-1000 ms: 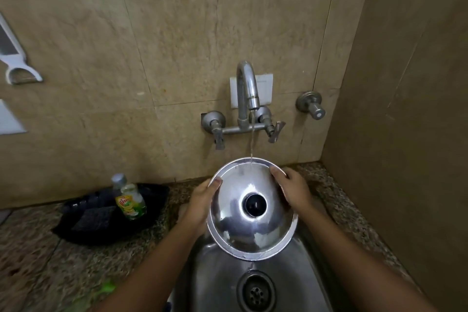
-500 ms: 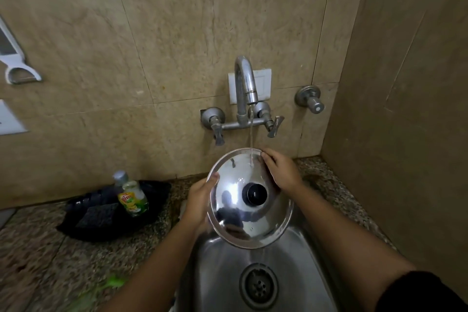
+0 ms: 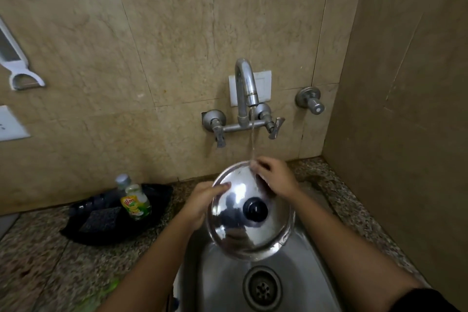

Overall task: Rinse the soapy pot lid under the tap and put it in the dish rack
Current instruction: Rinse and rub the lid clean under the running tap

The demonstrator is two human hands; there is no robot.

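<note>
A shiny steel pot lid (image 3: 243, 230) with a black knob (image 3: 254, 209) is held tilted over the steel sink (image 3: 222, 284), its top facing me. My left hand (image 3: 202, 201) grips its left rim. My right hand (image 3: 274, 176) lies on the lid's upper right part, fingers on the surface where the thin stream of water lands. The water runs from the wall tap (image 3: 245, 86) above. No dish rack is in view.
A black tray (image 3: 83, 232) on the granite counter at the left holds a green dish soap bottle (image 3: 135, 201) and a dark scrub pad (image 3: 100, 218). A white peeler (image 3: 17, 68) hangs on the left wall. A side wall closes off the right.
The lid has tilted and shifted slightly toward the tap. My right hand has slid from the right rim onto the lid's upper surface under the stream. My left hand keeps its grip.
</note>
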